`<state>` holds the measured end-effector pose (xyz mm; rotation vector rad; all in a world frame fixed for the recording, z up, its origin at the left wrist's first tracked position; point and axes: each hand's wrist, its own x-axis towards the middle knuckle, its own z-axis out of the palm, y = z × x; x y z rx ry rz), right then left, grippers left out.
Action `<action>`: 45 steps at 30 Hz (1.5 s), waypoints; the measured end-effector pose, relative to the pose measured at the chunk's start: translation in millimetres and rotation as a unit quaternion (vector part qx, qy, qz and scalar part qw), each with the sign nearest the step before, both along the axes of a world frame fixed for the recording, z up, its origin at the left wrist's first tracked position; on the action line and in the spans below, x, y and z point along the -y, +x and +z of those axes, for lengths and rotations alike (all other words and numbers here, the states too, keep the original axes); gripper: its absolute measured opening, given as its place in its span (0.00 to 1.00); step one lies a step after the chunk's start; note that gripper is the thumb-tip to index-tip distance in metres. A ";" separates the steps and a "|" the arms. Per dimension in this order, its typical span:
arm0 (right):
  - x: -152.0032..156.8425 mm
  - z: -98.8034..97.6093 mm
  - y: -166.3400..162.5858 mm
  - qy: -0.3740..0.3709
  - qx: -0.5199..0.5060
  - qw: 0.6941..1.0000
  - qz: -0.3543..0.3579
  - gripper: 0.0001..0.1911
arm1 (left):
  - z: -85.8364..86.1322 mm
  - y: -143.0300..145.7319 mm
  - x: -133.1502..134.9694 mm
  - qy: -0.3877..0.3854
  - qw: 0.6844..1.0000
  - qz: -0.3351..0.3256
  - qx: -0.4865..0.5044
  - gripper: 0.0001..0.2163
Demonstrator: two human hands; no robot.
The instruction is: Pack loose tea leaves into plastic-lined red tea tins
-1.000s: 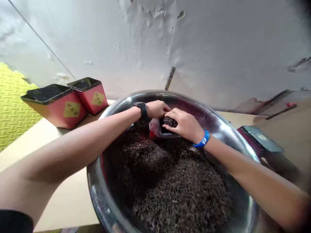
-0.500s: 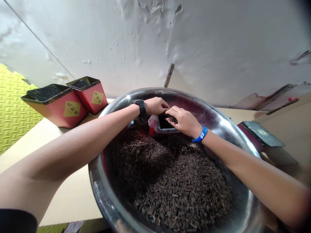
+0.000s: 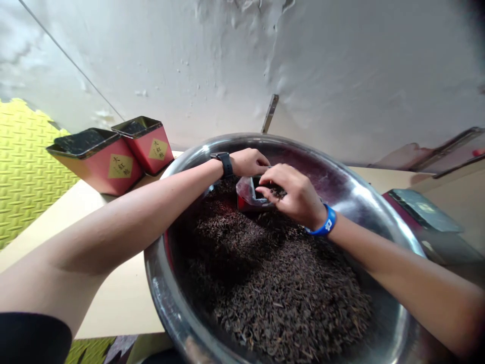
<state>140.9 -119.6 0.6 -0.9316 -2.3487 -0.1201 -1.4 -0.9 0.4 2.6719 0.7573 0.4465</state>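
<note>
A red tin [image 3: 246, 203] with a clear plastic liner [image 3: 245, 189] folded over its rim stands in a big steel basin [image 3: 154, 275]. Loose dark tea leaves [image 3: 295, 303] are heaped in the basin around the tin. At the tin's far side my left hand [image 3: 248, 162], with a black watch on the wrist, has its fingers closed on the liner's edge. My right hand [image 3: 297, 194], wearing a blue wristband, curls over the tin's mouth. Some dark leaves show between its thumb and fingers. That hand hides part of the opening.
Two open red tins [image 3: 151, 146] with yellow labels stand on the table [image 3: 117, 293] left of the basin, dark contents inside. Another red tin with a grey lid [image 3: 428, 207] is at the right. A peeling wall [image 3: 227, 65] rises behind; yellow matting [image 3: 26, 162] lies at left.
My right hand has drawn slightly back toward the right, its thumb and fingers farther apart, showing more of the tin's mouth. My left hand stays at the far rim. The view has shifted a little.
</note>
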 end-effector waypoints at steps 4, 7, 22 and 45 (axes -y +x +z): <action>13.9 -19.9 -17.4 -0.147 0.104 0.975 0.132 0.08 | -1.6 0.6 -2.7 -0.018 1.000 0.014 0.003 0.16; 18.1 -44.5 -25.2 -0.204 0.236 0.938 0.149 0.08 | -1.8 0.7 -3.2 -0.019 1.000 0.020 -0.004 0.16; 17.4 -101.1 -28.9 -0.253 0.249 0.931 0.081 0.12 | -2.7 0.1 -4.0 -0.033 0.999 0.007 0.004 0.15; 6.5 -91.7 -26.3 -0.320 0.175 0.926 0.101 0.11 | -4.0 -0.8 -4.7 -0.038 0.999 0.017 0.007 0.15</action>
